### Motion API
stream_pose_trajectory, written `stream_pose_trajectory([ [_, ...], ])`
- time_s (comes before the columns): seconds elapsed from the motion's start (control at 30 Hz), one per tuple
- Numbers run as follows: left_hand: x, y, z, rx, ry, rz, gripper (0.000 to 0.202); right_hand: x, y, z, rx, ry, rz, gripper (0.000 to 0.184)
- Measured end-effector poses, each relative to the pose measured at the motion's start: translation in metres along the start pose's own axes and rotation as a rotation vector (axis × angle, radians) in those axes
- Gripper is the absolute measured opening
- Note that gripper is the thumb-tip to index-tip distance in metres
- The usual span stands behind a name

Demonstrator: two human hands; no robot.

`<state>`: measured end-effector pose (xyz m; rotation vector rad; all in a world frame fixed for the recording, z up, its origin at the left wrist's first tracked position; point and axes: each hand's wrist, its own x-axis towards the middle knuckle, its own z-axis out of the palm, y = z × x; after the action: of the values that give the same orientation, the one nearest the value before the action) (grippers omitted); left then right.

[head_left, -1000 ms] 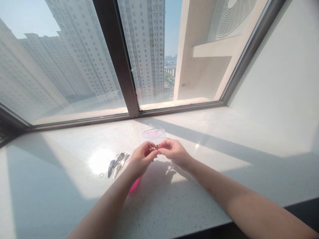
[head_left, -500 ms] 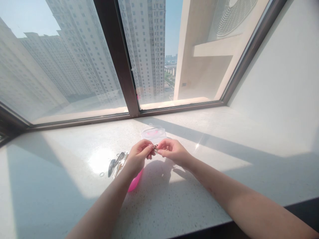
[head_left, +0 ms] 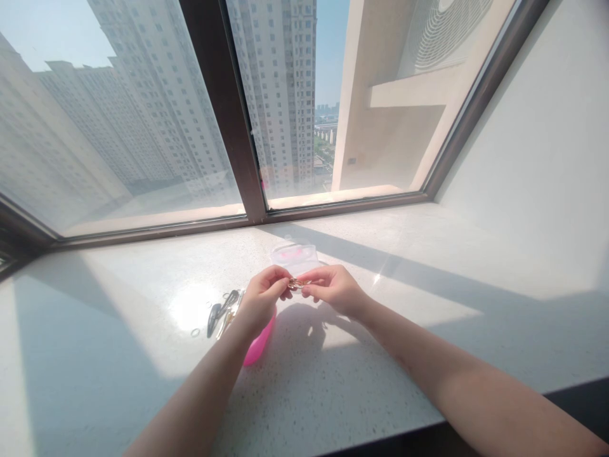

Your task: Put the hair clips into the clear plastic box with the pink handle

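Note:
Between my two hands is a small bunch of metal rings (head_left: 297, 284), gold and silvery in the sunlight. My left hand (head_left: 264, 295) pinches its left end with thumb and fingers. On its right end, the thumb and fingers of my right hand (head_left: 335, 290) are closed as well. How the rings are linked is too small to make out. A pink container (head_left: 259, 346) lies partly hidden under my left wrist. Left of that wrist are several keys (head_left: 227, 317) and a dark, elongated piece (head_left: 213, 319). One loose ring (head_left: 195, 332) rests farther left.
A clear plastic lid or pouch with pink marks (head_left: 295, 256) is just beyond my hands on the pale speckled sill (head_left: 295, 393). The dark window frame (head_left: 257, 212) bounds the sill at the back, and a white wall (head_left: 533, 190) stands at the right.
The bunch of rings has turned and now stretches flatter between my fingertips. My hands have barely shifted, and the things on the sill have stayed in place.

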<state>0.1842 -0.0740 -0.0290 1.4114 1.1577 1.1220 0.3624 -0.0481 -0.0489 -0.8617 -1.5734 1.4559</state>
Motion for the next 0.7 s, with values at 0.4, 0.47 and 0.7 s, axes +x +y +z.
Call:
stream_pose_trajectory([
  [0.4, 0.008, -0.009, -0.013, 0.595, 0.263, 0.267, 0.027, 0.006, -0.004, -0.012, 0.033, 0.191, -0.051, 0.025],
  [0.47, 0.015, -0.015, -0.017, 0.713, 0.258, 0.315, 0.037, 0.008, -0.005, -0.014, 0.026, 0.246, -0.035, 0.027],
  [0.7, 0.025, -0.026, -0.018, 0.818, 0.176, 0.363, 0.044, 0.008, -0.010, -0.020, 0.040, 0.311, -0.069, 0.028],
])
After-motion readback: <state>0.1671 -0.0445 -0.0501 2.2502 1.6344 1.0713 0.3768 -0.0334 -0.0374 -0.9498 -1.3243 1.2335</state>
